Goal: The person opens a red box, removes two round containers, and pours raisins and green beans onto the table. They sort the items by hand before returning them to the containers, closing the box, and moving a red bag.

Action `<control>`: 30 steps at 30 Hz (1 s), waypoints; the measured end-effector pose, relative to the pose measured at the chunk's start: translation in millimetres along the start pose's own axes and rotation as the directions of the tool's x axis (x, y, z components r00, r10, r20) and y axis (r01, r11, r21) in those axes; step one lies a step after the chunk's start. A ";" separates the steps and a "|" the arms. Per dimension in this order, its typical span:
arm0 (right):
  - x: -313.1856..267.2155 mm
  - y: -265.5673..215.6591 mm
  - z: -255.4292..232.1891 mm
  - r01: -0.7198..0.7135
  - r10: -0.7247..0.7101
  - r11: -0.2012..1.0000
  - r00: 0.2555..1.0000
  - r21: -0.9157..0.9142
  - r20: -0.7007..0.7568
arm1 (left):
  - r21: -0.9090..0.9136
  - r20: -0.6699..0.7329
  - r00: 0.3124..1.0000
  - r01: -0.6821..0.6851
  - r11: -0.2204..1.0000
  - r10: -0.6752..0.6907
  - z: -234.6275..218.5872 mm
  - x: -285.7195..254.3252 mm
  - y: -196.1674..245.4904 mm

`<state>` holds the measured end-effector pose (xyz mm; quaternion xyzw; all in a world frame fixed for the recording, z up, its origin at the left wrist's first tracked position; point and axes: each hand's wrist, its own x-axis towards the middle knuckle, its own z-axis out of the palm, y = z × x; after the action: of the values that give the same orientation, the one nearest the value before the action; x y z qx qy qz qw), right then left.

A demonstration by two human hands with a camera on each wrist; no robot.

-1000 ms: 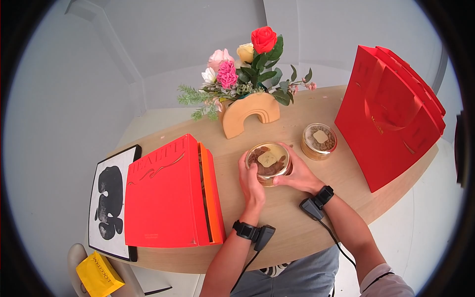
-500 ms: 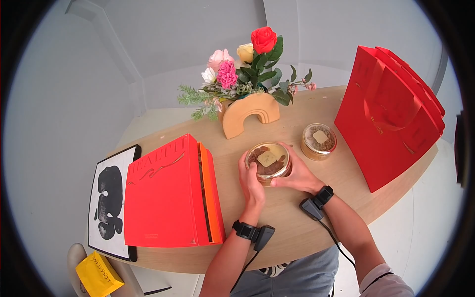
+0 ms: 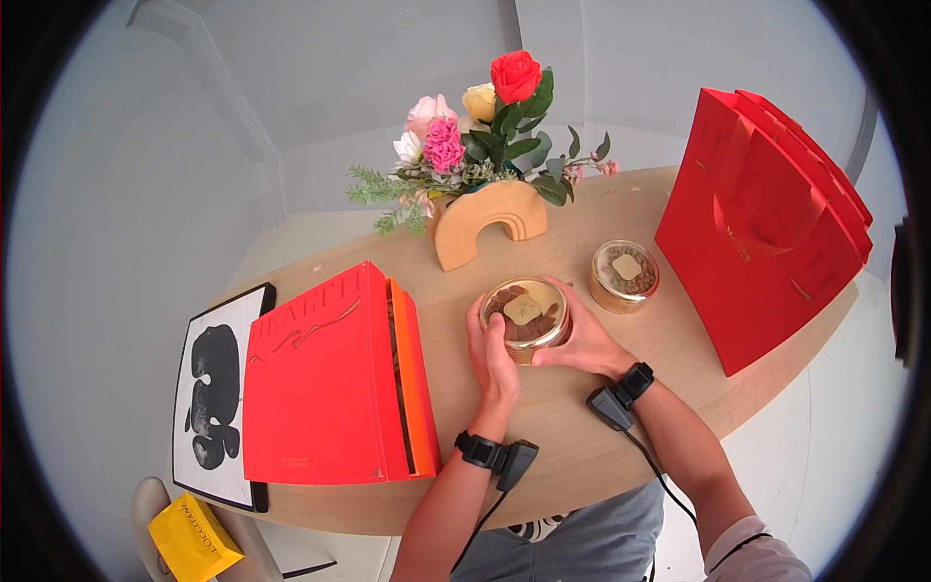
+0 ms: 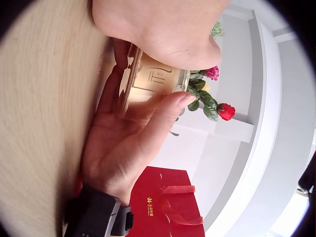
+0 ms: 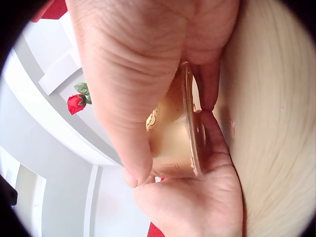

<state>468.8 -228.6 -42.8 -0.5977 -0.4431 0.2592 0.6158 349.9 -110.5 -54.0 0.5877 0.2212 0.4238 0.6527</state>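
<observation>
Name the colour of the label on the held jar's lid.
The label on the jar is pale gold, clearest in the head view.

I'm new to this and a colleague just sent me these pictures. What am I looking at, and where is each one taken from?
There is no robot here: a person's bare left hand and right hand together hold a round jar with brown pieces inside. The wide picture comes from a camera worn on the head, looking forward and down. The two close-ups come from wrist cameras, so everything looks turned sideways. On the table you also see a second jar, a red box, a framed picture, an arched vase with flowers and a red bag.
</observation>
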 end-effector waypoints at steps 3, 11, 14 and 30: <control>0.6 1.5 -0.9 -0.001 0.001 1.000 1.000 -0.001 0.016 | 0.054 -0.013 1.000 0.013 0.998 -0.013 0.9 -0.2 4.9; 0.8 -1.0 -0.6 -0.041 0.040 0.998 0.999 0.040 0.026 | 0.090 -0.015 1.000 0.017 0.996 -0.016 1.6 -0.9 8.6; 0.8 -1.1 -0.9 -0.042 0.041 0.999 0.999 0.028 0.029 | 0.083 -0.008 1.000 0.024 0.996 -0.023 1.4 -0.8 8.0; 0.5 -4.7 -0.5 -0.054 0.053 0.998 0.998 0.022 0.039 | 0.054 -0.040 0.999 0.035 0.998 -0.033 1.9 -0.3 4.6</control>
<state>468.5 -229.1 -38.1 -0.5969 -0.4358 0.2923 0.6069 349.9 -112.0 -49.3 0.5932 0.2554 0.4179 0.6390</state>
